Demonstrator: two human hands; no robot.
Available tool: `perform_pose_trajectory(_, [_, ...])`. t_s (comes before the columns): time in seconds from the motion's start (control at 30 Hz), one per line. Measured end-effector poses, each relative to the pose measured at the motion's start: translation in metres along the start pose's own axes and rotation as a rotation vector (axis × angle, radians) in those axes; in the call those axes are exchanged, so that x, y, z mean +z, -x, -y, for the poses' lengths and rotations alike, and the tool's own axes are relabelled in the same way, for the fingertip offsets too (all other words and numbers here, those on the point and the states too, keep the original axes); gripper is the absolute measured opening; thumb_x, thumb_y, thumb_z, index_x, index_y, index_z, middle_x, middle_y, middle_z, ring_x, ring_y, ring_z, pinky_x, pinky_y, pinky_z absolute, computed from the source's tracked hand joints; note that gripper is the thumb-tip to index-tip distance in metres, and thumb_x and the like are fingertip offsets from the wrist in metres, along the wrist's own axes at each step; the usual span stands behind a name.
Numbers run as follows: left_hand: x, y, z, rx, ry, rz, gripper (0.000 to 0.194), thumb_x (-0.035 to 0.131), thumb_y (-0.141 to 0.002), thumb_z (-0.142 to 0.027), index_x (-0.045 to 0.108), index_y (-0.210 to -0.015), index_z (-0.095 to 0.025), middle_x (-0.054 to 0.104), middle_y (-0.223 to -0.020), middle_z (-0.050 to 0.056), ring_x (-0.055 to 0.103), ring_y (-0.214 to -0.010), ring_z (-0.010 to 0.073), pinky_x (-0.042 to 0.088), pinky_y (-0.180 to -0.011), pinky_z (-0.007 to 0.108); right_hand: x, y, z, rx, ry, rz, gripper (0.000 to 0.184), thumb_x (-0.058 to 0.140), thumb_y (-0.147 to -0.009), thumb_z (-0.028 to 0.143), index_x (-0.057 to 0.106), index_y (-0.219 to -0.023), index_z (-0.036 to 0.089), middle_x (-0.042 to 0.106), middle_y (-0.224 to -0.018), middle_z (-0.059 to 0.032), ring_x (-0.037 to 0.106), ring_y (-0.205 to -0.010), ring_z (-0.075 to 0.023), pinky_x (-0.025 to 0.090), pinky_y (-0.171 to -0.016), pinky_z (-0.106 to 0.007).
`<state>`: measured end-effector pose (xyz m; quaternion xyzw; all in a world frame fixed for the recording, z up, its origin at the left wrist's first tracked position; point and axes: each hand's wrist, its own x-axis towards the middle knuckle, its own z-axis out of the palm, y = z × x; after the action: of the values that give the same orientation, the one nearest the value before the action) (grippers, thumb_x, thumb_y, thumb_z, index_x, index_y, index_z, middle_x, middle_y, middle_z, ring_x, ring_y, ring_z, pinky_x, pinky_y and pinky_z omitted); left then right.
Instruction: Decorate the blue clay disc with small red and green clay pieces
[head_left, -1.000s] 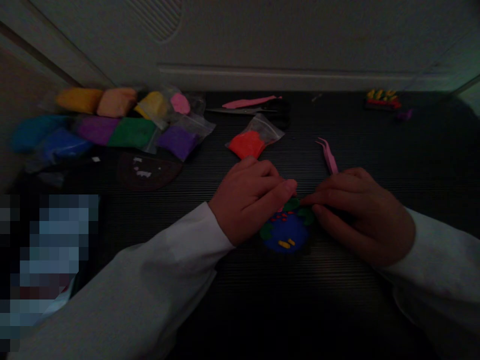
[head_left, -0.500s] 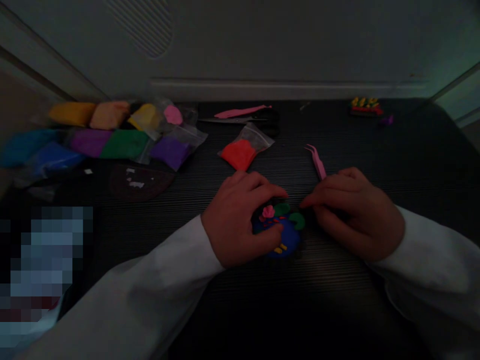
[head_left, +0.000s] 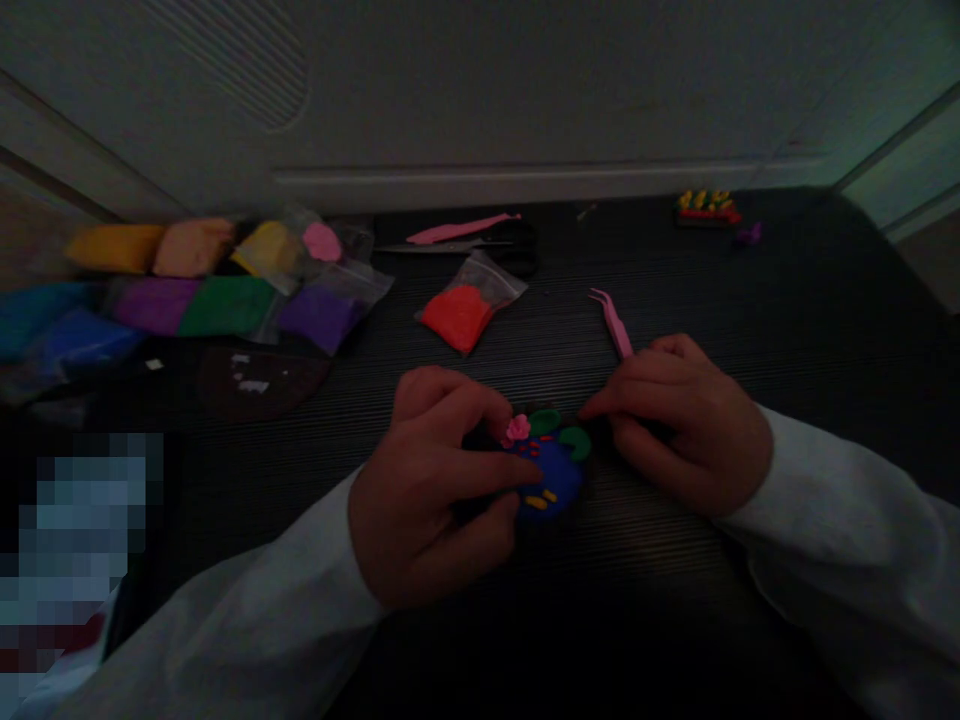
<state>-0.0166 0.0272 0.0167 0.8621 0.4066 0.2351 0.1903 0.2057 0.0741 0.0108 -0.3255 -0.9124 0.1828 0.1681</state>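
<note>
A small round clay pond (head_left: 559, 468) lies on the dark table, blue on top with a dark rim. It carries a pink flower (head_left: 517, 430), two green lily pads (head_left: 576, 443), small red bits and yellow pieces (head_left: 540, 499). My left hand (head_left: 442, 480) grips its left side, one finger pressing on the blue top. My right hand (head_left: 679, 425) is closed around pink tweezers (head_left: 615, 328), whose bent tips point away from me. Its index fingertip reaches the pond's far right rim. The tweezers' handle is hidden under the hand.
Bags of coloured clay, such as green (head_left: 229, 305) and orange (head_left: 116, 247), lie at the left. A red clay bag (head_left: 459, 315), scissors (head_left: 502, 245) and a pink tool (head_left: 461, 229) are ahead. A flowered clay piece (head_left: 706, 208) sits far right; a dark flat piece (head_left: 262, 382) lies left.
My left hand has shifted left and regrasped the pond, uncovering more of its top. My right hand keeps its pose at the rim. The view has turned slightly.
</note>
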Motion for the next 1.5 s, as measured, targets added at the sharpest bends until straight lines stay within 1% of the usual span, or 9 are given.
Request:
perform_pose_trajectory(0.1, [0.0014, 0.0007, 0.0008, 0.041, -0.023, -0.011, 0.021, 0.052, -0.064, -0.020, 0.066, -0.079, -0.026, 0.047, -0.084, 0.004, 0.040, -0.084, 0.0209, 0.031, -0.074, 0.040, 0.0003, 0.0000, 0.0016, 0.015, 0.001, -0.005, 0.023, 0.043, -0.071, 0.021, 0.063, -0.082, 0.018, 0.059, -0.069, -0.0025, 0.051, -0.065, -0.0152, 0.027, -0.068, -0.034])
perform_pose_trajectory(0.2, [0.0016, 0.0010, 0.0016, 0.029, -0.038, -0.012, 0.020, 0.052, -0.065, -0.022, 0.066, -0.078, -0.027, 0.048, -0.083, 0.003, 0.040, -0.083, 0.0208, 0.032, -0.074, 0.040, 0.0002, 0.0001, 0.0031, 0.030, 0.003, -0.015, 0.023, 0.043, -0.071, 0.020, 0.063, -0.081, 0.018, 0.060, -0.070, -0.0029, 0.052, -0.066, -0.0153, 0.026, -0.069, -0.034])
perform_pose_trajectory(0.43, [0.0034, 0.0005, 0.0025, 0.031, -0.039, -0.010, 0.019, 0.051, -0.067, -0.024, 0.066, -0.078, -0.025, 0.049, -0.083, 0.004, 0.041, -0.083, 0.0211, 0.032, -0.074, 0.040, -0.0029, -0.0008, 0.0042, 0.027, 0.015, 0.047, 0.023, 0.043, -0.072, 0.020, 0.063, -0.084, 0.018, 0.060, -0.071, -0.0025, 0.052, -0.067, -0.0154, 0.027, -0.069, -0.034])
perform_pose_trajectory(0.57, [0.0036, 0.0002, 0.0029, 0.023, -0.038, -0.001, 0.018, 0.051, -0.068, -0.025, 0.066, -0.077, -0.025, 0.050, -0.084, 0.004, 0.041, -0.083, 0.0204, 0.033, -0.076, 0.039, -0.0038, -0.0006, 0.0056, 0.015, 0.026, 0.037, 0.023, 0.043, -0.072, 0.020, 0.063, -0.083, 0.018, 0.060, -0.070, -0.0028, 0.052, -0.066, -0.0154, 0.027, -0.069, -0.034])
perform_pose_trajectory(0.7, [0.0027, -0.0003, 0.0027, 0.020, -0.034, 0.013, 0.019, 0.050, -0.068, -0.025, 0.067, -0.077, -0.025, 0.051, -0.084, 0.004, 0.042, -0.083, 0.0201, 0.033, -0.076, 0.038, -0.0041, -0.0007, 0.0072, 0.010, 0.033, 0.059, 0.022, 0.043, -0.071, 0.019, 0.063, -0.081, 0.018, 0.060, -0.070, -0.0028, 0.052, -0.065, -0.0153, 0.027, -0.069, -0.034])
perform_pose_trajectory(0.87, [0.0025, -0.0009, 0.0024, -0.001, -0.033, 0.033, 0.019, 0.050, -0.069, -0.026, 0.067, -0.077, -0.026, 0.051, -0.084, 0.004, 0.042, -0.082, 0.0199, 0.033, -0.075, 0.038, -0.0035, -0.0005, 0.0087, 0.025, 0.025, 0.049, 0.021, 0.043, -0.071, 0.019, 0.063, -0.079, 0.019, 0.060, -0.070, -0.0027, 0.052, -0.066, -0.0154, 0.027, -0.069, -0.034])
perform_pose_trajectory(1.1, [0.0040, -0.0009, 0.0036, 0.051, -0.019, -0.006, 0.019, 0.052, -0.067, -0.022, 0.068, -0.077, -0.021, 0.051, -0.084, 0.006, 0.042, -0.082, 0.0203, 0.034, -0.073, 0.039, -0.0034, -0.0005, 0.0077, 0.028, 0.000, 0.072, 0.020, 0.045, -0.070, 0.019, 0.062, -0.080, 0.019, 0.060, -0.072, -0.0025, 0.052, -0.067, -0.0156, 0.027, -0.070, -0.034])
perform_pose_trajectory(1.4, [0.0017, -0.0023, -0.0003, 0.014, -0.025, 0.029, 0.019, 0.051, -0.069, -0.023, 0.067, -0.078, -0.023, 0.052, -0.085, 0.005, 0.042, -0.083, 0.0195, 0.036, -0.073, 0.038, -0.0031, -0.0016, 0.0067, 0.027, -0.016, 0.087, 0.020, 0.044, -0.071, 0.018, 0.061, -0.080, 0.018, 0.060, -0.072, -0.0026, 0.053, -0.067, -0.0154, 0.028, -0.069, -0.033])
perform_pose_trajectory(1.5, [-0.0005, -0.0012, 0.0005, 0.002, 0.018, -0.007, 0.019, 0.050, -0.069, -0.023, 0.066, -0.078, -0.023, 0.051, -0.085, 0.004, 0.043, -0.083, 0.0190, 0.037, -0.073, 0.036, -0.0032, -0.0016, 0.0069, 0.036, -0.022, 0.064, 0.020, 0.043, -0.072, 0.017, 0.060, -0.082, 0.018, 0.060, -0.072, -0.0022, 0.053, -0.067, -0.0149, 0.029, -0.069, -0.033])
